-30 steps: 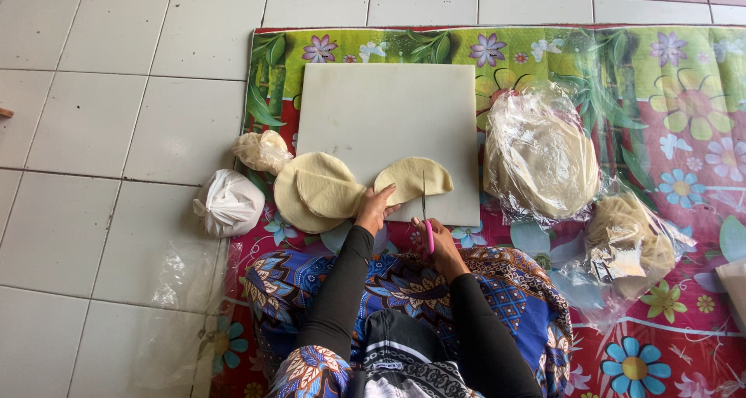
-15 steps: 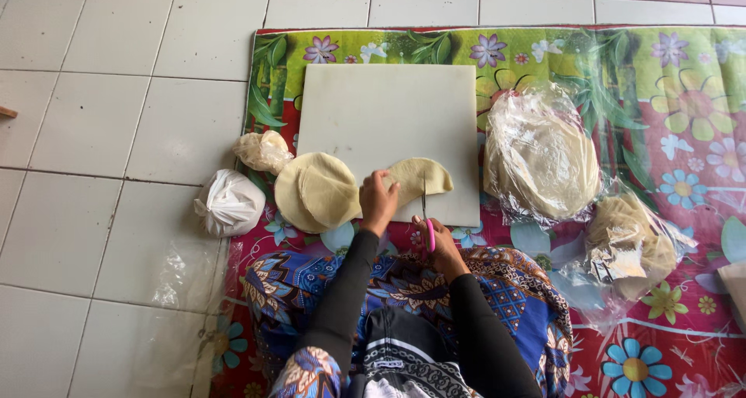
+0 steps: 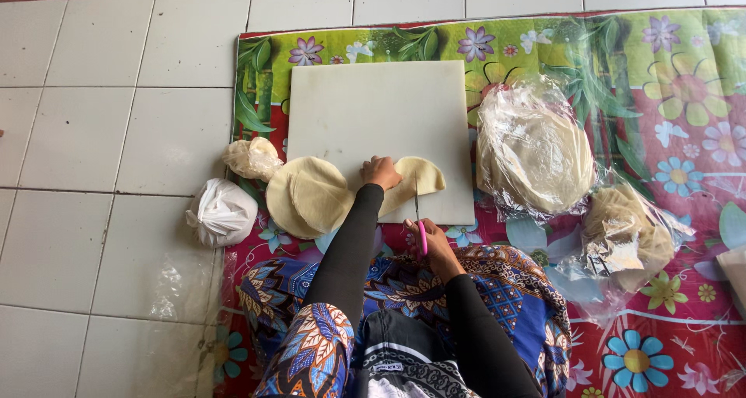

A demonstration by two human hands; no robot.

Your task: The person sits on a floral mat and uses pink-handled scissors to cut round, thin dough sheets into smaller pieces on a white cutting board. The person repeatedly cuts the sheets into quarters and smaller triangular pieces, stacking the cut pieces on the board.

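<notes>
My left hand (image 3: 381,171) now presses flat on the half-round wrapper (image 3: 420,179) instead of the stack (image 3: 311,196), while my right hand (image 3: 432,242) grips pink scissors (image 3: 420,225), blades at it.

The left hand (image 3: 381,171) covers part of the dough sheet (image 3: 420,176) on the cutting board (image 3: 373,118). Beside the board, the mat (image 3: 684,71) is cut off at the right edge.
</notes>
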